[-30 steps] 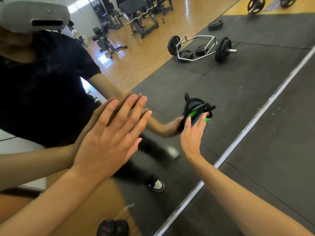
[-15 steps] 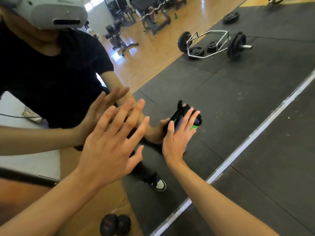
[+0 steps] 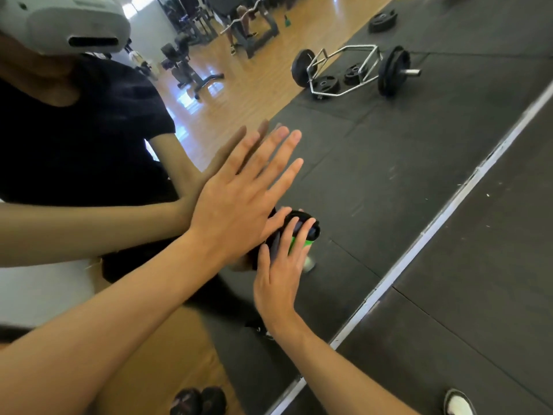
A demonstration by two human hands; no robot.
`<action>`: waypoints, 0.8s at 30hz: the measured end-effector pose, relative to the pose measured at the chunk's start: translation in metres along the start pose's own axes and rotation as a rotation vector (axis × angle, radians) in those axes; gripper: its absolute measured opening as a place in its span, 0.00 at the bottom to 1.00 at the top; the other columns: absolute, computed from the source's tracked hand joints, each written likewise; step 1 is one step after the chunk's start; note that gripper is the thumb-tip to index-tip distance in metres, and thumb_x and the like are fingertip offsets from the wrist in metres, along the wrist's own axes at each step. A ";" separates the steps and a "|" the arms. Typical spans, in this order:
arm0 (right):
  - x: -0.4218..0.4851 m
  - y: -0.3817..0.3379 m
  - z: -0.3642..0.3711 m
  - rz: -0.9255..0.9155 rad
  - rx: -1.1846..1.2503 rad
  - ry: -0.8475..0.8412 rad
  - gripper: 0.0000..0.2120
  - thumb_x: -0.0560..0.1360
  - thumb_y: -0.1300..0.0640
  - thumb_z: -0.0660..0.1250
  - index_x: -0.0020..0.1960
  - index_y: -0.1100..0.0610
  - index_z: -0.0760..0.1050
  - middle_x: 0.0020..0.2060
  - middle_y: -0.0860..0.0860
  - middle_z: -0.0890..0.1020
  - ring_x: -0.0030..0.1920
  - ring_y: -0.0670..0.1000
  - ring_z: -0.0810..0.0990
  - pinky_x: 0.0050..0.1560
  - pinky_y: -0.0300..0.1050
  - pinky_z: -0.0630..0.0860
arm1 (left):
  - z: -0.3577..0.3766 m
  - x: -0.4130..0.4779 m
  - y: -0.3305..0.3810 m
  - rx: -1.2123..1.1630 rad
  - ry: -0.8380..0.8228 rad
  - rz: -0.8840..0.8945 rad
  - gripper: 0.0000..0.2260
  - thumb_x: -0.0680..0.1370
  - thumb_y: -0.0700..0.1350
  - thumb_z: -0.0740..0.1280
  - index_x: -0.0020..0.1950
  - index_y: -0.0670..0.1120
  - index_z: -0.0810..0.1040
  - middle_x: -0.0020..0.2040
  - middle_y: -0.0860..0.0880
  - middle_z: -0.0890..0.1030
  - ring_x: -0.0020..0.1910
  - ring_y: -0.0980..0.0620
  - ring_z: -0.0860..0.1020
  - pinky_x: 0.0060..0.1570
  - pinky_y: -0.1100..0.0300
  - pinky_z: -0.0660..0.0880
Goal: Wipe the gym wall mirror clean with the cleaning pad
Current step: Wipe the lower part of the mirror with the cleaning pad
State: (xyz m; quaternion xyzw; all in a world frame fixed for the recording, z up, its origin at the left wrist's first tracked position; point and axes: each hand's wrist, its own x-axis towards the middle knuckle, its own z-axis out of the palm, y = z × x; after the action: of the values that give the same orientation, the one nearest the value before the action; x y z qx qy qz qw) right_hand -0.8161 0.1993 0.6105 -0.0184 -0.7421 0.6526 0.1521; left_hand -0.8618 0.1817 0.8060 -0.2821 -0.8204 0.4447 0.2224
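The wall mirror (image 3: 374,175) fills most of the view, and its silver bottom edge (image 3: 434,226) runs diagonally. My left hand (image 3: 236,202) lies flat against the glass with fingers spread and straight. Just below and right of it, my right hand (image 3: 278,283) presses the black and green cleaning pad (image 3: 300,220) onto the glass with straight fingers laid over it. The pad touches the heel of my left hand. My reflection, in a dark shirt and a white headset, shows at the left.
The mirror reflects a trap bar with plates (image 3: 353,73), a loose weight plate (image 3: 383,20), benches and a wooden floor. A dumbbell (image 3: 197,401) shows at the bottom. Black rubber flooring (image 3: 478,310) and my shoe (image 3: 457,402) lie at the right.
My right hand has slid the pad leftward and down across the glass until it meets my left hand. My left hand stays flat on the mirror.
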 end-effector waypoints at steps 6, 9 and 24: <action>-0.029 0.002 -0.001 0.054 0.001 -0.100 0.29 0.84 0.33 0.42 0.79 0.32 0.29 0.82 0.42 0.33 0.83 0.48 0.37 0.82 0.61 0.48 | 0.012 -0.003 0.010 0.239 -0.074 0.030 0.35 0.87 0.63 0.43 0.87 0.41 0.44 0.86 0.36 0.44 0.85 0.37 0.49 0.80 0.36 0.40; -0.014 0.009 -0.003 0.040 0.027 -0.090 0.29 0.84 0.32 0.42 0.79 0.30 0.30 0.82 0.42 0.32 0.83 0.50 0.38 0.82 0.60 0.48 | 0.014 -0.001 0.009 0.239 -0.074 0.024 0.35 0.87 0.63 0.43 0.87 0.41 0.45 0.86 0.36 0.46 0.85 0.37 0.50 0.81 0.37 0.42; 0.015 0.041 -0.002 0.014 -0.003 0.032 0.30 0.86 0.43 0.49 0.83 0.37 0.39 0.84 0.50 0.40 0.84 0.53 0.43 0.81 0.62 0.51 | 0.014 -0.001 0.009 0.226 -0.098 0.038 0.34 0.88 0.62 0.37 0.87 0.41 0.49 0.86 0.37 0.48 0.85 0.40 0.50 0.81 0.37 0.46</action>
State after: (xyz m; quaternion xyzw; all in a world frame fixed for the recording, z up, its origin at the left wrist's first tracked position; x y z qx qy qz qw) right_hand -0.8372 0.2113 0.5734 -0.0341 -0.7406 0.6520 0.1593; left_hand -0.8675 0.1767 0.7909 -0.2486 -0.7695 0.5518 0.2040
